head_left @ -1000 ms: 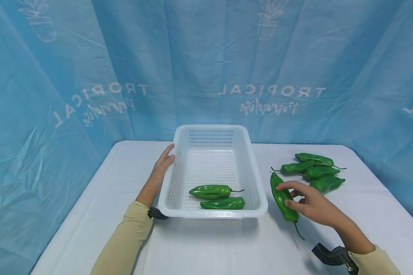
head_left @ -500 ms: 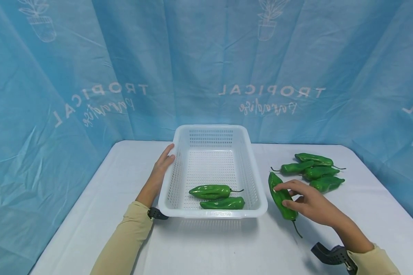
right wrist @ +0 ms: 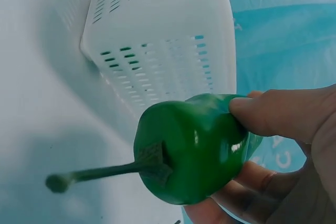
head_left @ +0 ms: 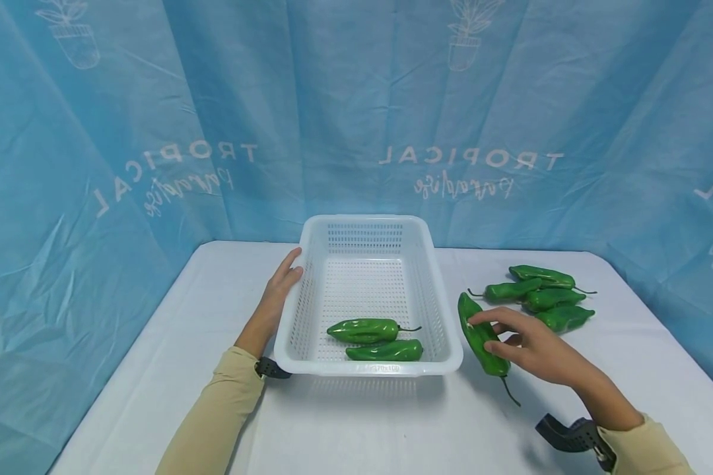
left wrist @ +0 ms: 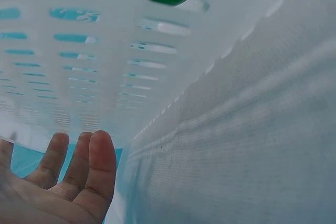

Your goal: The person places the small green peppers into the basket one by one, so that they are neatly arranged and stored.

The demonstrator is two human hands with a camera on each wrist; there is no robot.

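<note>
My right hand (head_left: pixel 541 346) pinches a long green chili pepper (head_left: pixel 480 335) between thumb and fingers, just right of the white perforated basket (head_left: pixel 368 368). The pepper's stem end (right wrist: pixel 157 163) faces the right wrist camera, and the stem points down toward the near side in the head view. My left hand (head_left: pixel 278 290) rests against the basket's left side near the rim. In the left wrist view its extended fingers (left wrist: pixel 101 163) lie along the outer wall (left wrist: pixel 115 35). Two green peppers, an upper one (head_left: pixel 364 331) and a lower one (head_left: pixel 386 351), lie in the basket's near end.
Several more green peppers (head_left: pixel 549 299) lie in a loose cluster at the table's back right. The table has a white cover (head_left: pixel 172 369). A blue printed sheet (head_left: pixel 344 99) hangs behind and around it.
My right hand has carried the pepper slightly left and away from me, closer to the basket's right wall. The left hand and the basket stay where they were.
</note>
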